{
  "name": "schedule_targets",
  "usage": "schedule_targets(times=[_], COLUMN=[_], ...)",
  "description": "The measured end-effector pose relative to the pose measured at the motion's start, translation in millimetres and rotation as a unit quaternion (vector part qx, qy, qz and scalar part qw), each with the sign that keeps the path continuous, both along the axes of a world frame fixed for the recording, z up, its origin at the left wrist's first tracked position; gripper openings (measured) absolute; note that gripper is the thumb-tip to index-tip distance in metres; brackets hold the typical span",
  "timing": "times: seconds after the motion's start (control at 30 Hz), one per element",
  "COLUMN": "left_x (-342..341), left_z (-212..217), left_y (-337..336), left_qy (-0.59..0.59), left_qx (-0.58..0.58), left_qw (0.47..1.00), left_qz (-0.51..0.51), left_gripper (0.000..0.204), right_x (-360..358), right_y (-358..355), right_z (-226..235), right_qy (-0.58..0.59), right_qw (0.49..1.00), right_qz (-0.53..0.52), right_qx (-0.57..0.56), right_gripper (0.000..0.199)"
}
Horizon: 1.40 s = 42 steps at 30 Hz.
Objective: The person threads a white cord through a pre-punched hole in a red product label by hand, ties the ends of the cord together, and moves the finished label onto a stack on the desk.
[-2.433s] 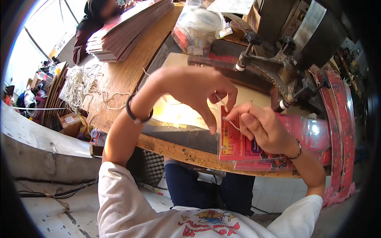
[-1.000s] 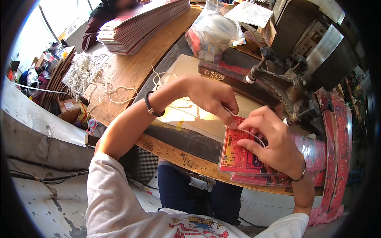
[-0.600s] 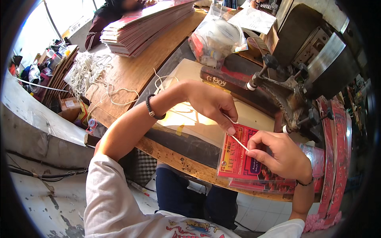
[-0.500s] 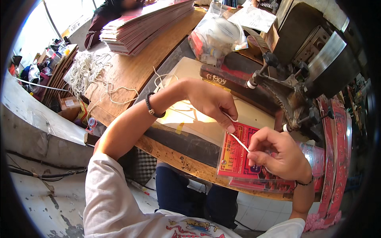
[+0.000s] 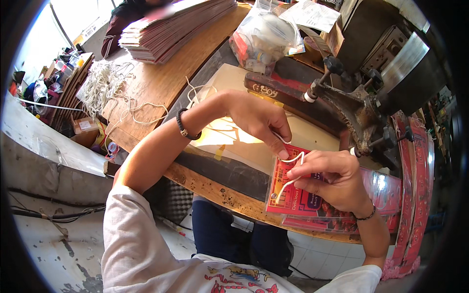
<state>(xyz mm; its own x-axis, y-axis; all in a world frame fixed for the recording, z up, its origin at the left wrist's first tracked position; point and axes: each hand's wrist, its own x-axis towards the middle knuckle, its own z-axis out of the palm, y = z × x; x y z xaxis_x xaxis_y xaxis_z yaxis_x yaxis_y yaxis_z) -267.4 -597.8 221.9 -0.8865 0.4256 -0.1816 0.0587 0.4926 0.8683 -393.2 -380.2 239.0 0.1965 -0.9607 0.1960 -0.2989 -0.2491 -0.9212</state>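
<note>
The right hand (image 5: pixel 328 181) is pinched shut on a short white cord (image 5: pixel 288 172), thumb and fingers pressed together over its upper bend; the cord's loose end hangs down across the front of a red printed bag (image 5: pixel 293 198). The bag lies flat at the near edge of the wooden surface (image 5: pixel 161 80), its top corner under both hands, and rests on a stack of similar red bags (image 5: pixel 386 195) that runs off to the right. The left hand (image 5: pixel 259 119) reaches in from the left, fingertips closed on the other end of the same cord and pressing down at the bag's top edge, just beside the right hand. A dark bead bracelet (image 5: pixel 183 126) sits on the left wrist and a thinner band (image 5: pixel 365 215) on the right wrist. Under the left forearm lies a pale cream sheet (image 5: pixel 229 83), taped at one corner. Immediately beyond the hands stands a dark, rusty metal press (image 5: pixel 356 105) with knobs and a lever arm. Further back sit a clear plastic bag of small items (image 5: pixel 266 36) and loose papers (image 5: pixel 312 14). To the left, a tangle of white cords (image 5: pixel 105 85) lies on the surface, and at the far end a tall stack of flat bags (image 5: pixel 176 27) is set, with another person's dark sleeve (image 5: pixel 115 34) beside it.
</note>
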Motion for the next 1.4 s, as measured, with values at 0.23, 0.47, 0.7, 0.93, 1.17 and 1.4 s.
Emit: schedule_targets(times=[0.23, 0.47, 0.7, 0.93, 1.17, 1.4], left_x=[3, 8, 7, 2, 1, 3], left_z=[4, 15, 14, 12, 7, 8], left_y=[-7, 11, 7, 7, 3, 2], left_qy=[0.125, 0.097, 0.141, 0.200, 0.172, 0.177], left_qx=[0.065, 0.080, -0.015, 0.031, 0.030, 0.064], left_qw=[0.981, 0.991, 0.986, 0.970, 0.972, 0.973], left_qz=[0.132, 0.049, 0.085, 0.138, 0.155, 0.133], left_gripper=[0.034, 0.028, 0.027, 0.032, 0.035, 0.027], right_x=[5, 2, 3, 1, 1, -4], right_y=[-2, -4, -4, -4, -2, -7], right_z=[-2, -8, -10, -7, -7, -11], right_qy=[0.114, 0.034, -0.001, -0.046, -0.068, -0.034], right_qw=[0.961, 0.956, 0.959, 0.963, 0.964, 0.958], right_qz=[-0.191, -0.236, -0.239, -0.224, -0.222, -0.237], right_qx=[-0.162, -0.173, -0.151, -0.142, -0.131, -0.156], right_gripper=[0.016, 0.017, 0.017, 0.018, 0.019, 0.017])
